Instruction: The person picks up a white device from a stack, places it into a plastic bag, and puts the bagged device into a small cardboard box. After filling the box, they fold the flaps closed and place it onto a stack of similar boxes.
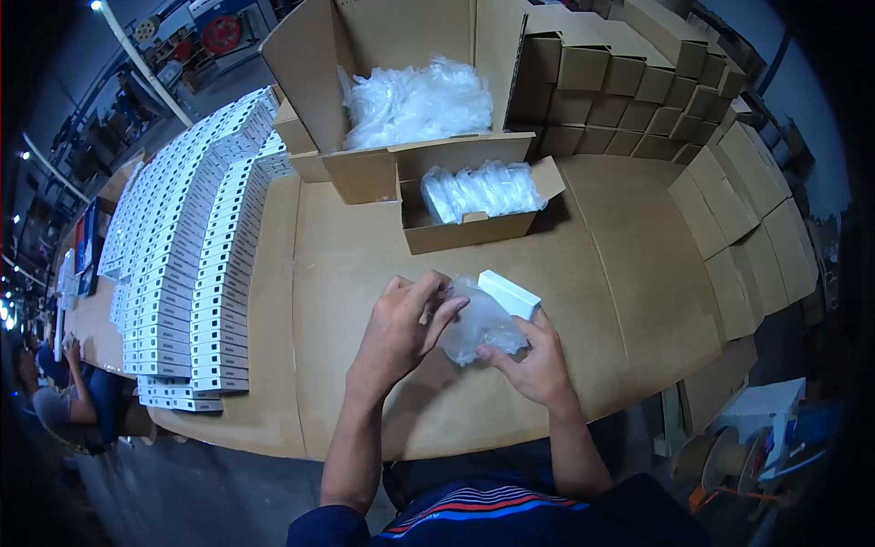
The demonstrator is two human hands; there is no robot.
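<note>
Near the middle of the cardboard-covered table, a clear plastic bag (476, 321) is between my two hands. My left hand (407, 321) pinches the bag's upper left part between thumb and fingers. My right hand (533, 357) holds a small white box (509, 296) with its fingers, while its thumb presses on the bag. The white box lies behind the bag, partly hidden by it. Just beyond my hands stands an open small carton (467, 232) with a row of plastic-wrapped items (483, 191) inside.
A large open carton (369, 173) of loose plastic bags (419, 102) stands at the back. Stacked white boxes (223, 301) line the left side. Folded brown cartons (629, 77) are piled at the back right, more (752, 228) at the right edge. A person (82, 392) sits at far left.
</note>
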